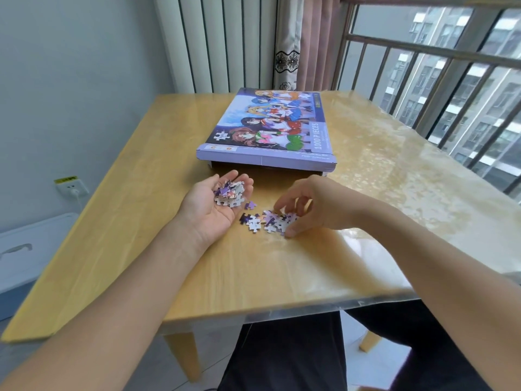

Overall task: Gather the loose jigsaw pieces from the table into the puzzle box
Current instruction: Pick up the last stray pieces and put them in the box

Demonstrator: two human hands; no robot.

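Note:
The puzzle box (270, 131) lies at the middle back of the wooden table (141, 249), its purple picture lid slightly raised over the dark base at the near edge. My left hand (217, 204) lies palm up in front of the box, cupping a small heap of jigsaw pieces (229, 193). Several loose pieces (267, 221) lie on the table just to its right. My right hand (304, 207) hovers over them with fingers curled, fingertips and thumb pinching at the pieces on the right side of the cluster.
A window with a metal railing (423, 80) runs along the right side, a curtain (307, 43) hangs behind the box. A wall socket (72, 187) and a white-blue bin (25, 255) sit at the left below the table edge.

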